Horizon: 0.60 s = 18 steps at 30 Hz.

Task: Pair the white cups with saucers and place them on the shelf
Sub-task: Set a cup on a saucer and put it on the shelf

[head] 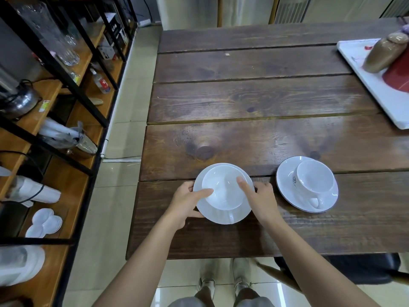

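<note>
Low in the centre of the frame, both hands clamp one white saucer at its rim on the counter: the left hand and right hand on opposite sides, thumbs steadying the cup. The china is likely slick and breakable, and the loose cup may slide, so a level carry suits. The shelf stands at left.

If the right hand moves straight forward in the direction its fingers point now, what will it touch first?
The right hand already grips the round white saucer, its thumb on the white cup. Pointing up-left, it would press into that cup first; beyond lies bare dark wooden table, though depth is uncertain.
</note>
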### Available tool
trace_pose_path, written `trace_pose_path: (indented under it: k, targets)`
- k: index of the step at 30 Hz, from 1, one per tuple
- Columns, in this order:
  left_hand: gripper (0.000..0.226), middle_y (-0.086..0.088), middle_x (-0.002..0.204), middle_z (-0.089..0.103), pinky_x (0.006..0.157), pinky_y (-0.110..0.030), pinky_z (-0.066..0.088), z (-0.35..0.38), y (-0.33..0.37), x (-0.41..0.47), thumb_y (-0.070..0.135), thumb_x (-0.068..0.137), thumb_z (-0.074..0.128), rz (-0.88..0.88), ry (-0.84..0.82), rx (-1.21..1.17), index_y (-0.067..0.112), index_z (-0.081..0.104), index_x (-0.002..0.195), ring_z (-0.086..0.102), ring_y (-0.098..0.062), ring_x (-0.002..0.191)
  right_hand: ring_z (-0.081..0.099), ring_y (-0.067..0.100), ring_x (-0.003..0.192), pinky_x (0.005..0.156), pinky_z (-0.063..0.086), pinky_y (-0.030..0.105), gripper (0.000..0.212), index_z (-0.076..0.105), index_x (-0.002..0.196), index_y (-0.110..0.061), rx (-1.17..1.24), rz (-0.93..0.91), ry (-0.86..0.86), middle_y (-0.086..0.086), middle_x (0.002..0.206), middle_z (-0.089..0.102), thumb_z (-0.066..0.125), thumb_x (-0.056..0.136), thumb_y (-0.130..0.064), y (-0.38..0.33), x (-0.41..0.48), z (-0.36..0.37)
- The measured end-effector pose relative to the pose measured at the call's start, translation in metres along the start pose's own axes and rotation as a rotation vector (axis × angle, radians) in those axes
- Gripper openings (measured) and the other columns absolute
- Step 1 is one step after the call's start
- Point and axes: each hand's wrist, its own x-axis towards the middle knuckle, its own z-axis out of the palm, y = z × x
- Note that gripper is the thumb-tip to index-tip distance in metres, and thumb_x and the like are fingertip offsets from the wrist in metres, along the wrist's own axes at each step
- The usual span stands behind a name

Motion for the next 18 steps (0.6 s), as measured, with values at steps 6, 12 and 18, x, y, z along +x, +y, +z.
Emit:
trace_pose_path:
  k: [6,12,18]
  targets:
    - [0.047,-0.001,0.113,0.054,0.071,-0.039,0.057,-0.007,0.002,-0.009,0.027,0.073,0.076,-0.017,-0.066,-0.083,0.026,0.047,0.109,0.056,-0.018,0.101,0.059,0.024,0.091,0.063,0.041,0.026,0.064,0.053,0.109,0.002,0.169,0.045,-0.072,0.015,0.113,0.057,0.062,0.079,-0.053,-0.004,-0.003,0.000]
    - [0.077,-0.006,0.124,0.051,0.081,-0.043,0.056,-0.022,-0.003,-0.046,0.037,0.067,0.079,-0.001,-0.059,-0.317,0.033,0.031,0.126,0.056,-0.028,0.111,0.055,0.016,0.099,0.080,0.053,0.037,0.064,0.032,0.120,-0.014,0.272,0.020,-0.273,-0.001,0.108,0.049,0.060,0.079,-0.054,-0.043,-0.016,-0.001]
    - [0.087,-0.004,0.124,0.052,0.069,-0.047,0.059,-0.046,-0.013,-0.092,0.054,0.045,0.085,0.147,0.123,-0.537,0.034,0.043,0.119,0.055,-0.030,0.111,0.055,0.017,0.092,0.067,0.049,0.029,0.059,0.033,0.117,-0.015,0.249,-0.130,-0.453,-0.001,0.104,0.050,0.060,0.080,-0.053,-0.091,-0.035,0.022]
